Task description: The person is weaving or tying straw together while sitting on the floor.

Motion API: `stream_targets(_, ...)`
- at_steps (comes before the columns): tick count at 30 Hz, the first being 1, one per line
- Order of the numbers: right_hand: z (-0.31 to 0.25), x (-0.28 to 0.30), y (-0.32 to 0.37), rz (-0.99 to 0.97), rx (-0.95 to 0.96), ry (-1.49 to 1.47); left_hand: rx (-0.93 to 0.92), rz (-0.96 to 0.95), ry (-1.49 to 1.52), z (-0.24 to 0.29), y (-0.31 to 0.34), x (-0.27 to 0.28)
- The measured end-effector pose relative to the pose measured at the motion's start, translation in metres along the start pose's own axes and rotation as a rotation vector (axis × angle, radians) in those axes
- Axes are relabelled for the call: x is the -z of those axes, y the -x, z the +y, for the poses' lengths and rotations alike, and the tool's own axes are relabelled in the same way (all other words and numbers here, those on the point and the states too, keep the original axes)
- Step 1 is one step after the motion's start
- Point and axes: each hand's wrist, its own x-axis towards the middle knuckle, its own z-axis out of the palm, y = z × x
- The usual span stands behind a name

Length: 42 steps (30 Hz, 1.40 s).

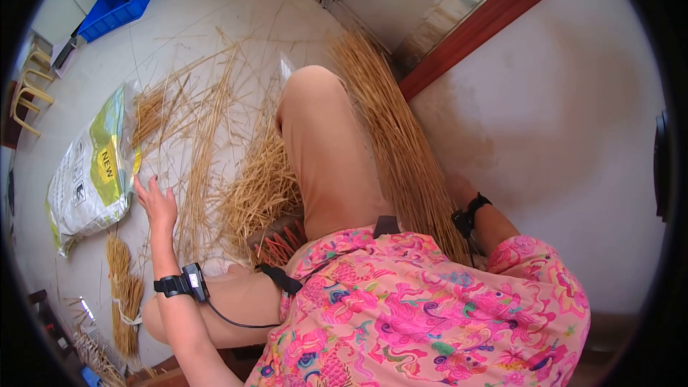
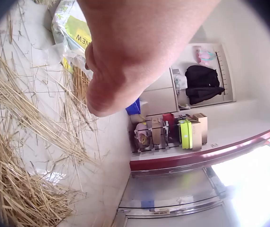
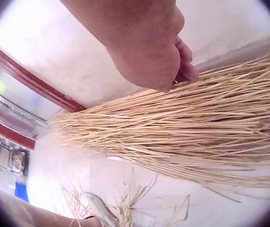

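A long bundle of straw [image 1: 390, 122] lies along the wall at the right side. My right hand [image 1: 459, 190] is at its wall-side edge, and the fingers [image 3: 186, 64] curl toward the thumb, pinching stalks at the top of the straw. My left hand [image 1: 158, 204] reaches out with loosely spread fingers and holds nothing. It is beside a white and green plastic bag [image 1: 93, 165] marked NEW. In the left wrist view the forearm and the heel of the left hand [image 2: 113, 85] hide most of its fingers.
Cut straw [image 1: 261, 193] is heaped by the bent knee, with loose stalks [image 1: 204, 150] strewn beyond. A tied straw bundle [image 1: 125, 294] lies at the left. Farther off are a blue crate [image 1: 122, 3] and a wooden stool [image 1: 32, 89]. A red-framed door [image 1: 487, 25] borders the right.
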Motion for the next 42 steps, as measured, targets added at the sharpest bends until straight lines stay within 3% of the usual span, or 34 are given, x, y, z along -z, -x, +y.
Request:
stream_targets(3,-0.014,0.014,0.006,0.233,0.176,-0.023,0.008,-0.026,0.009,-0.011,0.002,-0.011)
stream_targets(6,-0.029,0.041,-0.007,0.287,0.084,-0.206,0.028,-0.073,0.020,-0.011,0.005,-0.012)
stream_targets(9,-0.011,0.060,-0.017,0.288,0.298,-0.175,0.024,-0.090,-0.001,-0.012,0.005,-0.014)
stream_targets(12,0.003,0.097,0.010,-0.112,0.106,-0.672,-0.008,-0.092,0.004,-0.016,0.002,-0.017)
stream_targets(18,0.071,0.100,0.060,-0.327,-0.040,-0.503,-0.027,-0.136,0.011,-0.012,0.001,-0.015)
stream_targets(24,0.111,0.063,0.129,-0.630,-0.297,-0.729,-0.048,-0.186,0.013,-0.017,0.000,-0.020)
stream_targets(26,0.158,0.016,0.135,-0.723,0.252,-0.508,-0.057,-0.199,-0.001,-0.017,0.001,-0.022)
stream_targets(28,0.151,0.005,0.159,-0.853,0.187,-0.600,-0.053,-0.221,-0.010,-0.015,0.000,-0.021)
stream_targets(30,0.110,0.004,0.193,-1.001,-0.542,-0.993,-0.085,-0.232,-0.034,-0.020,-0.001,-0.028)
stream_targets(33,0.064,-0.005,0.211,-0.972,-0.185,-0.644,-0.154,-0.214,-0.073,-0.030,-0.003,-0.043)
stream_targets(36,0.066,-0.103,0.167,-0.432,0.729,0.041,-0.173,-0.251,-0.041,-0.014,-0.004,-0.035)
stream_targets(38,0.040,-0.106,0.153,-0.332,0.536,-0.233,-0.167,-0.237,-0.030,-0.017,-0.006,-0.030)
stream_targets(40,-0.009,-0.075,0.137,-0.233,0.430,-0.298,-0.150,-0.199,-0.058,-0.021,-0.012,-0.025)
stream_targets(42,-0.049,-0.041,0.119,-0.120,0.462,-0.286,-0.138,-0.151,-0.061,-0.033,-0.018,-0.023)
